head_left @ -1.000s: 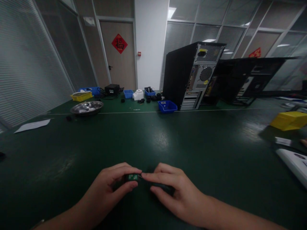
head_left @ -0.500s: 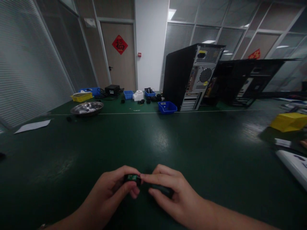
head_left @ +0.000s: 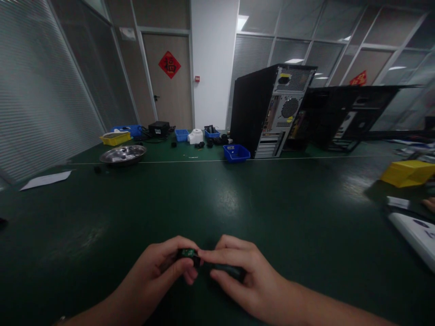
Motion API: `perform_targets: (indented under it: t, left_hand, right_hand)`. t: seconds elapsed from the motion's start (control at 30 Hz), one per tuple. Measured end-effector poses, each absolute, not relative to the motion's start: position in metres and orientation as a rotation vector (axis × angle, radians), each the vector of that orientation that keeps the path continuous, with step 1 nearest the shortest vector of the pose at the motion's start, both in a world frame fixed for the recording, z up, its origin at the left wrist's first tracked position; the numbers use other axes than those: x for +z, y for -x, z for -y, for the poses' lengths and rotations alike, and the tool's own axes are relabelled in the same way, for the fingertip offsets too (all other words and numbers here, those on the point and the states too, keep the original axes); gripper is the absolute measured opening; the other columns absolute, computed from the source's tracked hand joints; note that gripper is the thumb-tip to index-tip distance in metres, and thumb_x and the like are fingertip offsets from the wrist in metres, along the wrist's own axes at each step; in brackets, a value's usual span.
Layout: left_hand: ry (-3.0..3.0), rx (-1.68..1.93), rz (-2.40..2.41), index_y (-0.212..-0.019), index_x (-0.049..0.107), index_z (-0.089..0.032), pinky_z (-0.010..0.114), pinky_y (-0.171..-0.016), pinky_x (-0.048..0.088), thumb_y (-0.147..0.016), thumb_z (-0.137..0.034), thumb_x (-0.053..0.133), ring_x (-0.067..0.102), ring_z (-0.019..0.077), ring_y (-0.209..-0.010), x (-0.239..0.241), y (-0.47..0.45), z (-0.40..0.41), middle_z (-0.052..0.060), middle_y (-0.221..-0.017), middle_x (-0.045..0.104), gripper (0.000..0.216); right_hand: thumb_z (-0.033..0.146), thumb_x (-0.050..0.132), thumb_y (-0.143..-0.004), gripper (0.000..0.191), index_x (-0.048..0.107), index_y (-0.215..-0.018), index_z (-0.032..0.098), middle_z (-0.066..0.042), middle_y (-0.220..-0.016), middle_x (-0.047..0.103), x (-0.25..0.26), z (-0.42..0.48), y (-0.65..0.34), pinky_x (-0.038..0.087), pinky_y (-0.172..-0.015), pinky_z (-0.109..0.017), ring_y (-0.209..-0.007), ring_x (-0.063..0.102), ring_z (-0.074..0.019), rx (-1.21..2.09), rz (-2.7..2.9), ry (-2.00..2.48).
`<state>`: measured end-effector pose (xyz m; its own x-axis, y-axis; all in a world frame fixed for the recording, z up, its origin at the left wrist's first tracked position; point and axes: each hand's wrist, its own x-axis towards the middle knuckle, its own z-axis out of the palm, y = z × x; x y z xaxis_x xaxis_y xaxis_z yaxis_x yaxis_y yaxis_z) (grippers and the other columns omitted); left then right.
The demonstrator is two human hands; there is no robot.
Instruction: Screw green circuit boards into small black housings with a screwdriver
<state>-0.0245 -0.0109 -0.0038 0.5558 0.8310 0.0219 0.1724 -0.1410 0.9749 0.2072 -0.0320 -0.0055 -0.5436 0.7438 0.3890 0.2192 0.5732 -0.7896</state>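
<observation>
Between the thumb and fingers of my left hand (head_left: pixel 159 267) is a small black part with a green circuit board (head_left: pixel 188 253). The tip of my right hand's (head_left: pixel 251 271) index finger presses against the right end of that part. A dark, rounded, handle-like object (head_left: pixel 231 270) lies in the curl of my right hand, held by thumb and fingers; its exact kind does not show. Both hands are just above the green tabletop (head_left: pixel 142 203), close together near the front.
Across the back stand a metal bowl (head_left: pixel 123 155), a yellow tray (head_left: pixel 115 138), a blue bin (head_left: pixel 237 154) and a black computer tower (head_left: pixel 254 108). On the right are a yellow bin (head_left: pixel 408 173) and a white device (head_left: pixel 414 235). Part of another person's hand (head_left: pixel 431 203) shows at the right edge.
The circuit board part has tilted slightly in my left hand. Both hands keep nearly the same grip and place; the view has shifted very slightly.
</observation>
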Motion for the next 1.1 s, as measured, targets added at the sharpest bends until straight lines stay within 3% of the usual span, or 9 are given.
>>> perform_targets:
  t: [0.17, 0.3, 0.47, 0.7, 0.87, 0.97, 1.1]
  left_hand:
    - [-1.493, 0.746, -0.846, -0.101, 0.066, -0.020, 0.028, -0.071, 0.051, -0.090, -0.028, 0.062, 0.066, 0.0183, -0.074, -0.005, 0.022, 0.010, 0.003, -0.082, 0.071, 0.014]
    - [-1.281, 0.796, -0.845, -0.091, 0.057, -0.021, 0.030, -0.072, 0.052, -0.082, -0.023, 0.072, 0.066, 0.0181, -0.075, -0.003, 0.022, 0.007, 0.002, -0.085, 0.072, 0.019]
    - [-1.334, 0.821, -0.843, -0.091, 0.066, -0.018, 0.029, -0.077, 0.051, -0.078, -0.014, 0.074, 0.065, 0.0204, -0.090, 0.000, 0.024, 0.001, 0.005, -0.094, 0.070, 0.016]
    - [-1.184, 0.890, -0.701, -0.104, 0.058, -0.023, 0.030, -0.078, 0.053, -0.084, -0.019, 0.073, 0.066, 0.0188, -0.087, -0.005, 0.027, -0.001, 0.004, -0.101, 0.070, 0.025]
    - [-1.166, 0.869, -0.747, -0.100, 0.065, -0.022, 0.032, -0.079, 0.053, -0.084, -0.024, 0.074, 0.065, 0.0207, -0.090, -0.003, 0.029, -0.002, 0.005, -0.109, 0.066, 0.018]
    - [-1.121, 0.862, -0.754, -0.102, 0.068, -0.022, 0.031, -0.073, 0.052, -0.081, -0.029, 0.076, 0.063, 0.0193, -0.083, -0.002, 0.027, -0.002, 0.005, -0.108, 0.064, 0.024]
    - [-1.016, 0.850, -0.781, -0.111, 0.069, -0.023, 0.030, -0.077, 0.050, -0.077, -0.034, 0.079, 0.061, 0.0196, -0.088, -0.005, 0.027, -0.003, 0.006, -0.103, 0.064, 0.037]
  right_hand:
    - [0.017, 0.056, -0.094, 0.039, 0.060, -0.132, 0.023, -0.007, -0.096, 0.063, -0.007, 0.032, -0.207, 0.048, -0.071, -0.029, -0.083, 0.060, -0.0161, 0.900, 2.070, 0.760]
    - [0.015, 0.055, -0.093, 0.043, 0.054, -0.136, 0.023, -0.008, -0.099, 0.065, -0.004, 0.034, -0.208, 0.049, -0.075, -0.030, -0.086, 0.061, -0.0182, 0.853, 2.074, 0.783]
    - [0.017, 0.057, -0.091, 0.050, 0.048, -0.140, 0.025, -0.008, -0.100, 0.066, 0.002, 0.038, -0.208, 0.050, -0.076, -0.029, -0.083, 0.062, -0.0197, 0.832, 2.093, 0.812]
    - [0.019, 0.057, -0.090, 0.049, 0.050, -0.139, 0.022, -0.007, -0.098, 0.062, 0.002, 0.036, -0.209, 0.048, -0.075, -0.029, -0.083, 0.061, -0.0180, 0.904, 2.255, 0.820]
    - [0.019, 0.056, -0.091, 0.046, 0.052, -0.137, 0.020, -0.009, -0.100, 0.063, 0.003, 0.037, -0.209, 0.048, -0.077, -0.030, -0.084, 0.060, -0.0193, 0.876, 2.277, 0.813]
    - [0.019, 0.056, -0.091, 0.048, 0.050, -0.139, 0.021, -0.009, -0.101, 0.063, 0.004, 0.036, -0.209, 0.048, -0.076, -0.030, -0.083, 0.060, -0.0190, 0.894, 2.278, 0.834]
    - [0.019, 0.057, -0.090, 0.052, 0.047, -0.141, 0.024, -0.007, -0.101, 0.062, 0.003, 0.037, -0.209, 0.047, -0.076, -0.029, -0.083, 0.059, -0.0185, 0.909, 2.273, 0.878]
